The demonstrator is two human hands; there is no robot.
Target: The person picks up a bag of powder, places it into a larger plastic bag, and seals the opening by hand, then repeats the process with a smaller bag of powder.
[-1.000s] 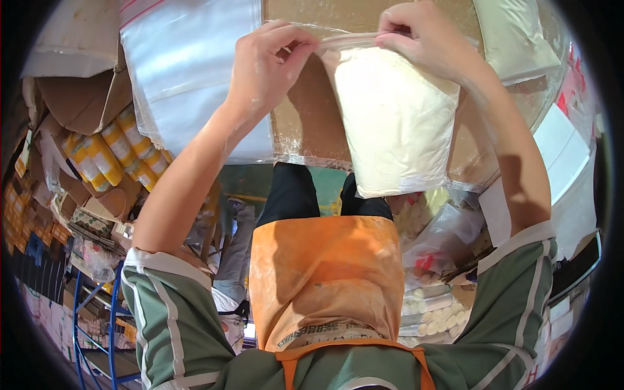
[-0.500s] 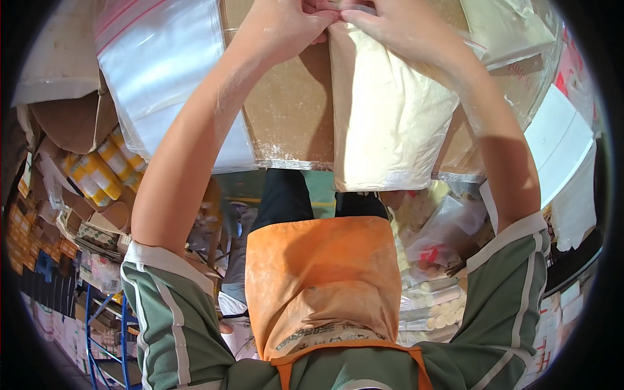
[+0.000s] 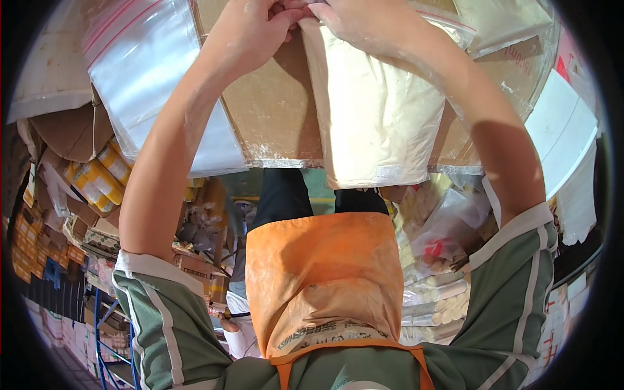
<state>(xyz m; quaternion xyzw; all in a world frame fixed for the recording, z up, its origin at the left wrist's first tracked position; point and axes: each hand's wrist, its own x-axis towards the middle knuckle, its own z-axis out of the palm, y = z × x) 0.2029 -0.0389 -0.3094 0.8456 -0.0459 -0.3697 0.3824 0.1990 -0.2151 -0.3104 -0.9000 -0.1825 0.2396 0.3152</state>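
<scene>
A clear plastic bag filled with pale cream powder (image 3: 377, 123) lies on brown cardboard (image 3: 273, 110), its bottom end hanging slightly past the near edge. My left hand (image 3: 250, 32) is closed at the bag's upper left corner, thumb and fingers pinched together. Right beside it, my right hand (image 3: 364, 26) pinches the same top edge, with its wrist over the bag. The fingertips nearly meet, and the picture's top edge cuts off part of both hands. A pale dusting shows on my forearms. Left of the bag lies a stack of flat, clear zip bags (image 3: 149, 78) with pink seal lines.
Another bag of pale powder (image 3: 504, 26) rests at the far right. White sheets (image 3: 562, 133) stand beside my right elbow. Yellow-wrapped packages (image 3: 97, 185) sit low on the left, above a blue metal frame (image 3: 107, 338). Part of another person (image 3: 237, 331) shows behind my left side.
Both hands have shifted left together along the bag's top edge. The bag's upper corner has moved left with them, so the bag now leans more.
</scene>
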